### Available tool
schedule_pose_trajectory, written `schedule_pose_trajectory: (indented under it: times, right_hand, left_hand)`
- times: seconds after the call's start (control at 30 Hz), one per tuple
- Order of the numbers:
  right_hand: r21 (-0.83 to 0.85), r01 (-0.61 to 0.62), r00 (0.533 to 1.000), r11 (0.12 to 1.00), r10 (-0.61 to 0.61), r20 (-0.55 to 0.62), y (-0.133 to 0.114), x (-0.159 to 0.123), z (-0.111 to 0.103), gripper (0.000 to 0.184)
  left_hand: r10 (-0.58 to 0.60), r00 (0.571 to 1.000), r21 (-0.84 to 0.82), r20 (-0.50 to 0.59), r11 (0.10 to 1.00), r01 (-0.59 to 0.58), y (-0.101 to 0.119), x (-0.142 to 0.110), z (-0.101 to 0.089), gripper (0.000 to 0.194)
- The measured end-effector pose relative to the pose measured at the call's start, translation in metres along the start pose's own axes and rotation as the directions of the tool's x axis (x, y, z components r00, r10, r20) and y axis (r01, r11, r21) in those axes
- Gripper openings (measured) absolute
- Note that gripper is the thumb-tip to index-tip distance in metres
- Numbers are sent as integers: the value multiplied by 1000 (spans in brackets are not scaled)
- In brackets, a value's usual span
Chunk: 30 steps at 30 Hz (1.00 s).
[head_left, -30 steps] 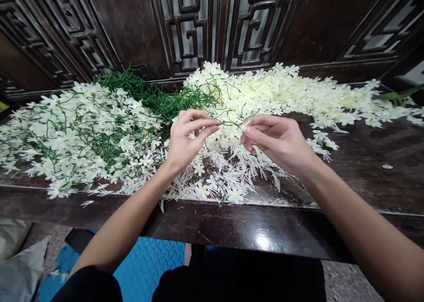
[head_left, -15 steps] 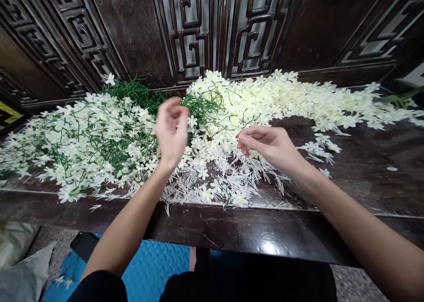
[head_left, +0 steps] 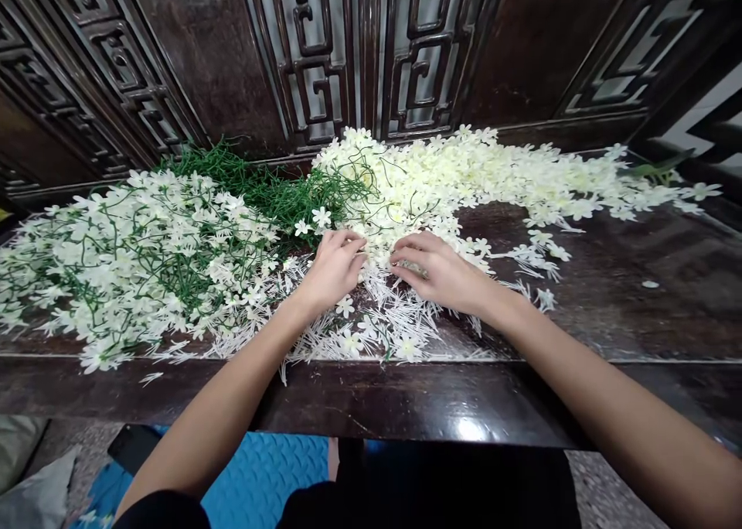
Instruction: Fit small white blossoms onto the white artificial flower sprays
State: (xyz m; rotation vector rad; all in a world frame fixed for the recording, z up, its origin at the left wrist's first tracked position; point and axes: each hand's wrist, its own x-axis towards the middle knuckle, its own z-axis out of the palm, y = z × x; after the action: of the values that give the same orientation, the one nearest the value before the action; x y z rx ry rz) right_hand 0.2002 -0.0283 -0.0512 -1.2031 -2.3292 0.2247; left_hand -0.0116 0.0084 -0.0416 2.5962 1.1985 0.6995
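My left hand (head_left: 335, 266) and my right hand (head_left: 437, 270) rest low on a heap of white plastic sprigs (head_left: 394, 320) in the middle of a dark wooden bench (head_left: 406, 397). Both hands have their fingers curled into the loose white flower heads (head_left: 492, 169); what the fingertips pinch is hidden. To the left lies a pile of finished flowers on green stems (head_left: 139, 258). Bare green stems (head_left: 272, 192) lie behind the hands.
A carved dark wooden panel (head_left: 359, 57) rises behind the bench. One stray petal (head_left: 650, 284) lies on the bench at the right. Below the bench edge I see a blue mat (head_left: 260, 475), a dark phone (head_left: 133, 448) and a grey bag (head_left: 28, 482).
My left hand, lifted over the finished pile half a second ago, has come back down. Both hands have dropped from pinching a stem in the air onto the loose flowers.
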Motion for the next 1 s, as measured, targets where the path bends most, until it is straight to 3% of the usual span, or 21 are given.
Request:
schedule_pose_trajectory:
  times: [0.1,0.2,0.27,0.37,0.5,0.7,0.9,1.0]
  right_hand:
    - [-95,-4,1000,995,7,27,1,-2,1,30]
    - [-120,-4,997,993,13,74,-1,-2,1,35]
    - [-116,-18,996,993,29,90,-3,-2,0,37]
    - [-113,-54,994,992,65,87,-5,-2,-3,39]
    - [-132,-94,991,987,105,79,-6,-1,-4,36]
    - [-146,-99,994,984,103,24,0,-2,0,31]
    - [-159,-73,992,985,56,-113,-2,1,-2,26]
    - [-190,-45,995,981,26,-100,-5,1,-4,25]
  left_hand:
    - [-14,986,-98,-163,995,-2,-1,2,-3,19]
    - [-68,935,-244,-348,969,-21,1,4,-8,14]
    - [-145,900,-356,-412,934,-13,4,4,-12,13]
    - [-258,868,-525,-424,851,-4,9,5,-16,17]
    - [-300,855,-682,-424,727,-83,11,6,-18,6]
    - [-458,814,-862,-356,498,-97,4,10,-20,11]
    - [-484,741,-858,-466,451,-245,7,10,-28,12]
    - [-465,706,-829,-535,449,-333,14,8,-34,11]
